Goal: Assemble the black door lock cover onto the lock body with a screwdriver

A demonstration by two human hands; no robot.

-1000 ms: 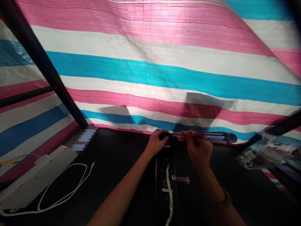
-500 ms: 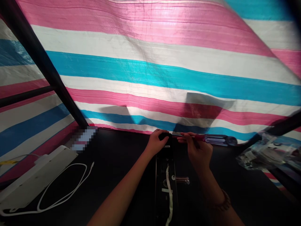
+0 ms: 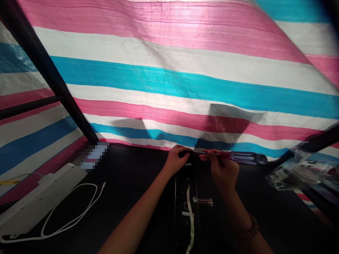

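A long black door-lock panel (image 3: 188, 222) lies lengthwise in front of me, with a pale flat cable (image 3: 190, 218) running along it. A short shiny metal lever (image 3: 205, 202) sticks out from its right side. At the panel's far end, my left hand (image 3: 178, 158) is closed around the edge, thumb on top. My right hand (image 3: 225, 171) grips a screwdriver (image 3: 242, 157) with a clear bluish handle and a red collar. The shaft points left and reaches the right side of the panel's far end. Shadow hides where the tip meets it.
On the left of the black table (image 3: 127, 197) lie a white box-shaped device (image 3: 45, 201) and a looped white cable (image 3: 84, 210). A clear plastic bag (image 3: 293, 173) with unclear contents sits at right. Striped sheeting (image 3: 169, 77) and dark frame bars (image 3: 53, 74) enclose the space.
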